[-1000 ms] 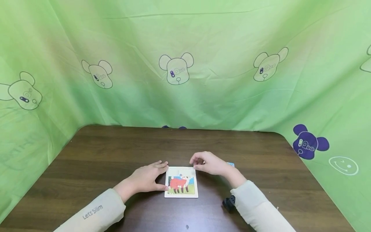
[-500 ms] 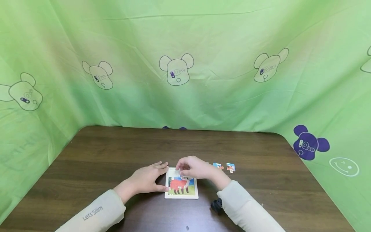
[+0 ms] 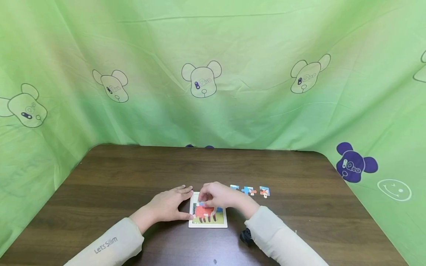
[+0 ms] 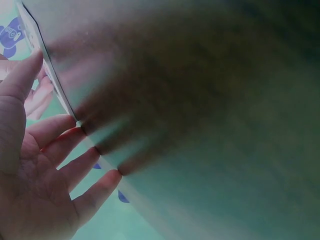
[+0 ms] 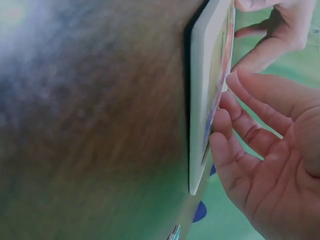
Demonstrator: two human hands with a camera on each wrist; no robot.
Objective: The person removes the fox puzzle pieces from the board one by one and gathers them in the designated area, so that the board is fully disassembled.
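Observation:
A square jigsaw puzzle with a pale frame [image 3: 208, 226] lies on the table, its picture showing a red animal [image 3: 204, 211] on grass. Spread along its left side is my left hand [image 3: 168, 205], thumb on the frame's border and the other fingers by the upper left corner. In the left wrist view, the fingertips of this hand [image 4: 55, 170] rest on the tabletop. My right hand [image 3: 217, 195] reaches over the upper part of the puzzle, pinching a small puzzle piece [image 3: 201, 204] mostly hidden by the fingers. The right wrist view shows its fingertips close against the picture [image 5: 216, 107].
Loose puzzle pieces lie right of the frame: one partly behind my right hand [image 3: 234, 187], a blue and orange piece [image 3: 249, 191] and another piece [image 3: 264, 191]. A black wrist camera [image 3: 246, 237] hangs under my right sleeve. Green cloth [image 3: 206, 118] hangs behind the table.
My right hand has moved left from the frame's upper right corner to over the puzzle, uncovering the loose pieces on the right. The left hand and the frame stay in place.

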